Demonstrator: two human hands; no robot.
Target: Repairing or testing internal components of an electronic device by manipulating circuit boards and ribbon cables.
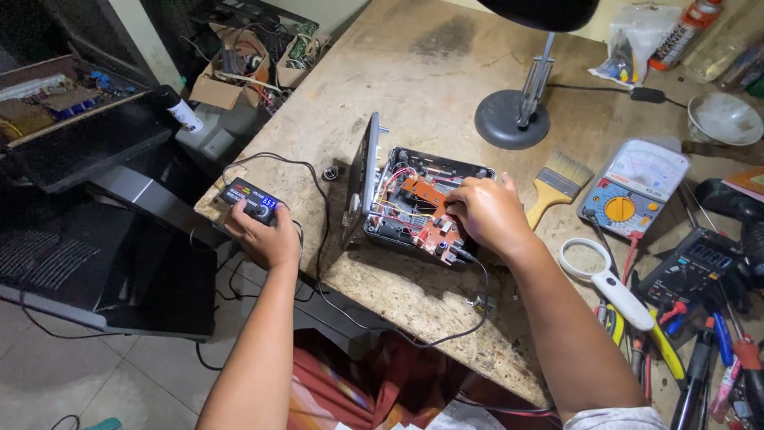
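The left hand (267,236) gripped a small display module (251,201) at the workbench's (414,72) left edge; the right hand (485,211) (fingers curled, grip unclear) rested inside the opened device (406,211).

A single camera on the person's head looks steeply down and forward over the workbench (446,72) from close range. Both forearms enter from the bottom edge, with the opened device (414,211) near the centre. The view takes in the floor (119,374) at lower left and tools along the right edge.
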